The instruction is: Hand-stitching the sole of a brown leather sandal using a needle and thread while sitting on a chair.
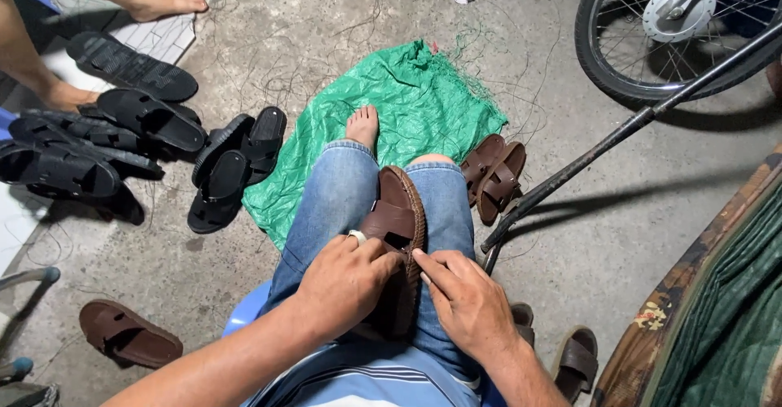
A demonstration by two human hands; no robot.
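A brown leather sandal [398, 211] lies on my lap between my jeans-clad knees, toe pointing away from me. My left hand [346, 281], with a ring on one finger, grips the sandal's strap and near side. At the sandal's right edge my right hand [464, 301] pinches the stitched rim with its fingertips. My bare foot [363, 125] rests on a crumpled green cloth [407, 105] spread on the concrete floor.
A pair of brown sandals [494, 177] stands right of my knee; more brown ones lie at lower left [129, 334] and lower right [577, 360]. Several black sandals [147, 142] are piled at left by another person's bare feet [167, 4]. A bicycle wheel [676, 24] and a dark pole [619, 134] are at right.
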